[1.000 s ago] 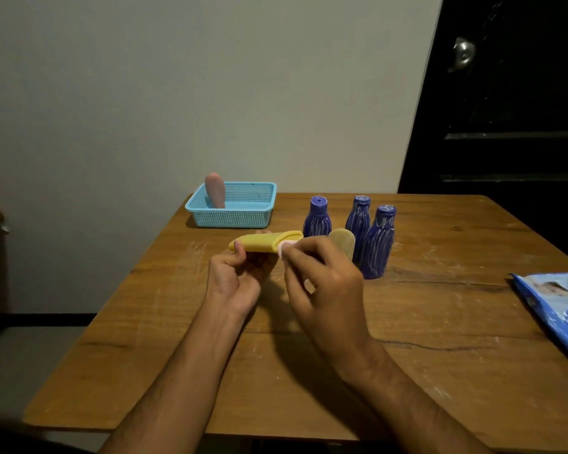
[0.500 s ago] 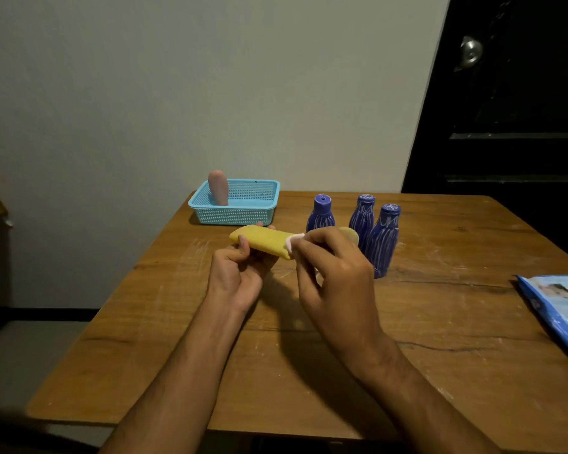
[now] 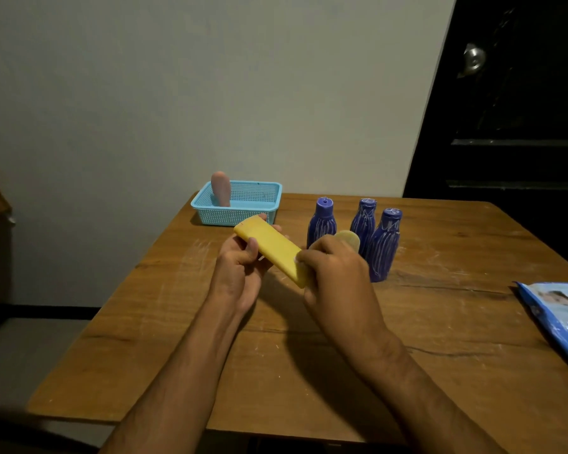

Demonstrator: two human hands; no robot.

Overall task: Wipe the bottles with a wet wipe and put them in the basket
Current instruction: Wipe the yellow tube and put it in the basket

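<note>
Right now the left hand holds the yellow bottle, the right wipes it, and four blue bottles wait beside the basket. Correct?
Not quite. The head view shows three blue bottles, not four. The rest holds: left hand holds the yellow bottle, right hand wipes it, basket nearby.

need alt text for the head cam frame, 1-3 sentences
Above a wooden table, the left hand grips a yellow bottle while the right hand presses a wipe to its near end. Three blue bottles and a pale bottle stand behind; a pink bottle stands in the blue basket, and a blue wipes pack lies at right.
</note>
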